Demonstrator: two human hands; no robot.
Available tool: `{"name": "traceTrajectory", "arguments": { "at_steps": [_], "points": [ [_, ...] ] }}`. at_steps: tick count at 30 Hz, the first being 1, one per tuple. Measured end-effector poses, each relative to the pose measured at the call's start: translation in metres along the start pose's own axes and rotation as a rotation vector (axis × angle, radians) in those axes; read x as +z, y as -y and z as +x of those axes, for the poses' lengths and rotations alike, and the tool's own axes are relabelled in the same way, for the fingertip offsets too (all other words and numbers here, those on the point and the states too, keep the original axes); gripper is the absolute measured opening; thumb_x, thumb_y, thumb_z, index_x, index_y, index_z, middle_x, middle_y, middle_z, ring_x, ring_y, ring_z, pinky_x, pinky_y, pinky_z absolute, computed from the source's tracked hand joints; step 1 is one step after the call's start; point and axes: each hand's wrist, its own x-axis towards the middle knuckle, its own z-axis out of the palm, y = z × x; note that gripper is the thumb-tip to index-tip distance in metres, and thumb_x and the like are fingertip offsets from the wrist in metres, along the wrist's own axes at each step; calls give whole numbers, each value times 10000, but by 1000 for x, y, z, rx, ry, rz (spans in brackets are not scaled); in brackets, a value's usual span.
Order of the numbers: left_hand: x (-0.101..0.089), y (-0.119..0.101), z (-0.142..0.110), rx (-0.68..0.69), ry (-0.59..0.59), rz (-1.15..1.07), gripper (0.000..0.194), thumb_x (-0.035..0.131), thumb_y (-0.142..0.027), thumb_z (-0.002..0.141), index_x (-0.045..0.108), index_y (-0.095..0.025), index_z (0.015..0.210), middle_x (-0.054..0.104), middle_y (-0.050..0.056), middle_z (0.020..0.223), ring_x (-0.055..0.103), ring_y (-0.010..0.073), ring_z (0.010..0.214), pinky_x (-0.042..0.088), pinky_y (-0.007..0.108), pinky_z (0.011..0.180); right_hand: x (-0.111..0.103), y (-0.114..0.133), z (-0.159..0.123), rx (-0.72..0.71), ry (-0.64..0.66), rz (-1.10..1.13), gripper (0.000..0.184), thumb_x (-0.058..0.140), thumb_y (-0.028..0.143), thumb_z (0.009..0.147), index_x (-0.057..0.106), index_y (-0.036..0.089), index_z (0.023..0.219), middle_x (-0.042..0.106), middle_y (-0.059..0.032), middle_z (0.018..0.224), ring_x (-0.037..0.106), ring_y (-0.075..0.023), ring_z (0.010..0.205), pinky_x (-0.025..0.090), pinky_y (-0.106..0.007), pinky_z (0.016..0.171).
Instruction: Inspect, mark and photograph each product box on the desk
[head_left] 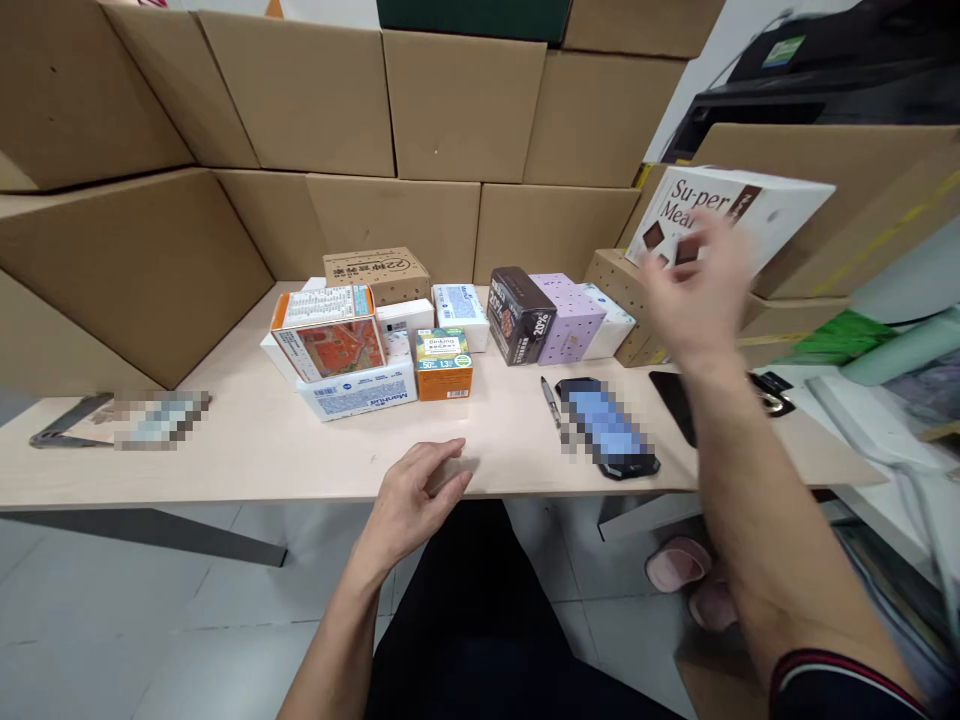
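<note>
My left hand (421, 492) rests at the front edge of the table, fingers loosely bent and apart, holding nothing. Smeared by motion, my right hand (701, 285) is raised in front of a white "Su-per Meal" box (784, 215) at the right. Whether it touches that box cannot be made out. The white box lies tilted on top of a brown dotted carton (621, 300). Closest to my left hand stands a small orange and green box (444, 365). To its left, an orange-edged box (330, 335) leans on a white and blue pack (364, 388).
A dark brown box (519, 315), a lilac box (570, 318) and white packs stand mid-table. In front lie a pen (551, 402) and a phone (607, 425). Cardboard cartons (401, 225) wall the back. A grey-framed tray (71, 422) lies far left.
</note>
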Motion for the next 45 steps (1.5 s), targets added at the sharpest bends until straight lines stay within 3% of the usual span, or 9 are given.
{"name": "traceTrajectory", "arguments": {
  "at_steps": [2,4,8,15,22,28,34,40,45],
  "points": [
    [1,0,-1,-7,-17,-6,318,646,-297,942,670,-239,1254,745,86,1157,711,219,1067,590,366,918,10,63,-35,-173,467,244,529,548,445,976,596,120,1391,642,-200,1305,655,-260,1159,545,-441,951],
    [3,1,-1,-37,-64,-16,298,643,-309,944,681,-239,1231,743,87,1163,710,221,1075,583,375,945,26,110,-63,-293,803,308,618,693,427,890,542,246,1462,493,-179,1517,576,-361,1298,501,-555,1057],
    [6,8,3,-191,-219,-54,405,643,-369,934,630,-232,1315,686,106,1267,674,238,1141,551,431,1027,50,146,-98,-147,1064,307,792,652,456,909,307,286,1601,261,-196,1652,529,-433,1352,456,-610,1084],
    [12,12,24,-373,-238,-199,740,702,-451,861,419,-229,1508,497,165,1487,605,277,1249,505,502,1084,33,146,-142,-41,937,553,640,454,469,1009,307,232,1585,427,-190,1558,520,-345,1384,482,-553,1087],
    [16,5,22,-306,-287,-323,446,634,-469,940,562,-205,1291,619,130,1393,571,252,1342,430,469,1171,32,135,-186,-52,608,689,446,457,397,1018,505,241,1433,518,-133,1519,471,-273,1447,444,-509,1166],
    [14,3,22,-345,-277,-385,449,552,-453,985,592,-187,1344,708,117,1233,678,227,1165,535,409,1047,29,126,-197,262,380,753,353,594,463,943,540,220,1193,711,-115,1130,702,-251,1047,591,-431,904],
    [18,2,27,-324,-305,-275,328,520,-388,990,611,-185,1231,629,130,1359,590,244,1302,464,435,1121,26,130,-201,289,394,757,336,642,469,914,522,230,1118,690,-88,1082,687,-227,996,579,-401,881],
    [15,10,27,-354,-145,-352,233,470,-377,1017,518,-214,1177,525,160,1494,517,252,1410,466,446,1118,24,130,-205,215,440,684,296,657,444,898,514,235,1051,665,-80,1040,674,-231,970,566,-405,865],
    [11,10,28,-305,-54,-330,156,555,-328,970,506,-235,1084,422,147,1586,444,257,1468,419,458,1158,25,129,-202,260,492,639,454,733,549,801,489,239,1026,654,-83,1042,652,-267,1016,558,-442,875]
  ]
}}
